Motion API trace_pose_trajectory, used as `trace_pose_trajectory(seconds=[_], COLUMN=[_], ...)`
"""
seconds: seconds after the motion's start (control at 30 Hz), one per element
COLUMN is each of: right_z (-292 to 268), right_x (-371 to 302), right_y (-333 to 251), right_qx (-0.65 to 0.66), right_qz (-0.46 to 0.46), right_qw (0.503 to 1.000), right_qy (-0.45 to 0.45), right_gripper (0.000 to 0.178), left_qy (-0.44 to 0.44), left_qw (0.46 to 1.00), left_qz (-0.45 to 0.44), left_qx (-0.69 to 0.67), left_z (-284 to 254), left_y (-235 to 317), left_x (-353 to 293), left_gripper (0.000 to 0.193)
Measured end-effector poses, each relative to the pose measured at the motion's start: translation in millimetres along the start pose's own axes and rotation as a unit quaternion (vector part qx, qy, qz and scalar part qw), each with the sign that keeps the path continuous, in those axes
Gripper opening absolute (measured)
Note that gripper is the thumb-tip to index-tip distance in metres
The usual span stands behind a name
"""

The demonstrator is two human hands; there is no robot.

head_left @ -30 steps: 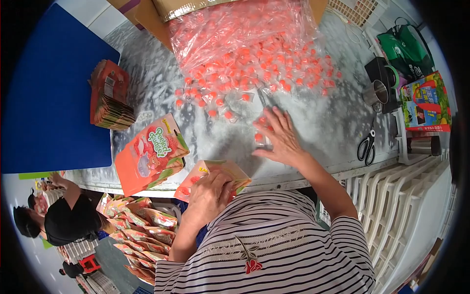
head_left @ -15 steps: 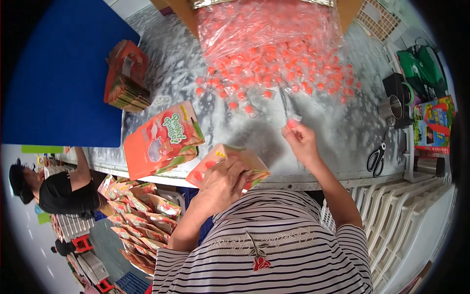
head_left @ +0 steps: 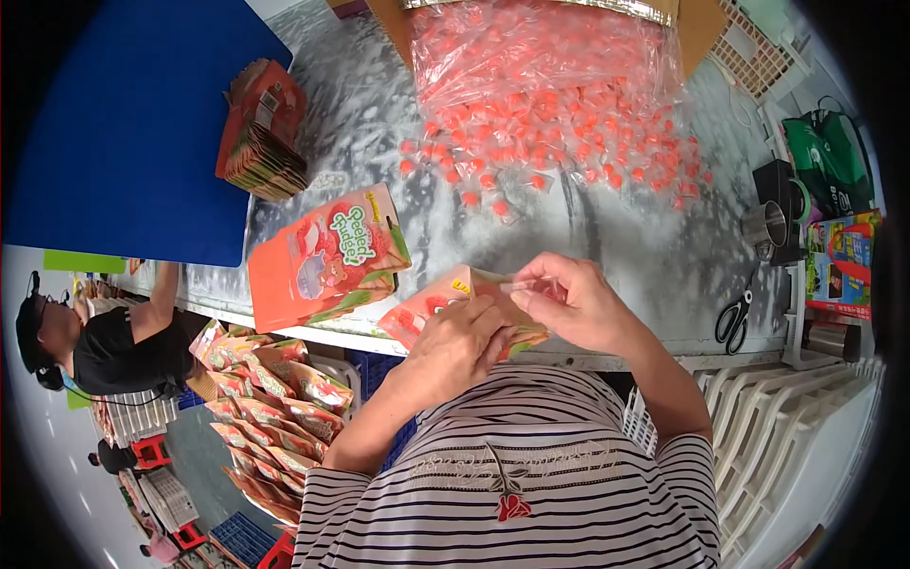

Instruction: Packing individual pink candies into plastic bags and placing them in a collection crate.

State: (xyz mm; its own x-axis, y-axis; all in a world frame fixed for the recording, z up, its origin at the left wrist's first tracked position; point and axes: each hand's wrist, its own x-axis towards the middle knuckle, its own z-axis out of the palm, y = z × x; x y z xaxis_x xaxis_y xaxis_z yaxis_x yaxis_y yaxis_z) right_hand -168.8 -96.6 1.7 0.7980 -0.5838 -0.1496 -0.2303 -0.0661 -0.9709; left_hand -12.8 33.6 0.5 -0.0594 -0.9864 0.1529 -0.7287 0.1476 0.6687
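A red candy pouch is gripped by my left hand at the near edge of the table, its mouth turned toward the right. At that mouth is my right hand, its fingers pinched on a wrapped candy; only a bit of clear wrapper shows, and the candy itself is mostly hidden. Left of the held pouch, a stack of flat pouches lies on the table. Beyond my hands, a pile of pink candies in clear wrappers spreads out from a lined cardboard box.
Another pouch stack stands by a blue panel. Filled pouches are stacked below the table's left edge. Black scissors and a metal cup sit at the right, above white crates. A co-worker stands far left.
My right hand has moved left and nearer with the wrapped candy, from over the table to the pouch's mouth. My left hand keeps its grip. The view has shifted slightly.
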Motion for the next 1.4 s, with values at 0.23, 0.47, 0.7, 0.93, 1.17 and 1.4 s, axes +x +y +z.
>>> trace_pose_trajectory(seconds=[0.23, 0.47, 0.7, 0.93, 1.17, 1.4], right_z=[25, 0, 5, -17, 50, 6], right_x=[10, -4, -10, -10, -25, -5], right_y=[-1, -4, 14, 24, 89, 42], right_qx=[-0.195, 0.081, -0.129, -0.055, -0.351, 0.053], right_qz=[-0.077, 0.001, -0.118, -0.107, -0.092, -0.133], right_qw=[0.973, 0.995, 0.983, 0.989, 0.927, 0.963], right_qy=[0.095, -0.058, -0.047, 0.087, -0.1, 0.229], right_gripper=[0.037, 0.039, 0.036, 0.019, 0.025, 0.02], left_qy=[0.036, 0.063, 0.05, 0.092, 0.121, 0.106], left_qw=[0.998, 0.997, 0.998, 0.996, 0.991, 0.993], left_qz=[0.047, 0.016, 0.014, 0.013, 0.028, 0.031], left_qx=[-0.023, -0.05, -0.03, 0.002, 0.045, 0.045], left_z=[6, 9, 13, -10, -22, -13], left_y=[8, -1, -2, -7, 2, 2], left_x=[6, 9, 8, 5, -1, -4], left_gripper=[0.019, 0.016, 0.014, 0.012, 0.013, 0.014])
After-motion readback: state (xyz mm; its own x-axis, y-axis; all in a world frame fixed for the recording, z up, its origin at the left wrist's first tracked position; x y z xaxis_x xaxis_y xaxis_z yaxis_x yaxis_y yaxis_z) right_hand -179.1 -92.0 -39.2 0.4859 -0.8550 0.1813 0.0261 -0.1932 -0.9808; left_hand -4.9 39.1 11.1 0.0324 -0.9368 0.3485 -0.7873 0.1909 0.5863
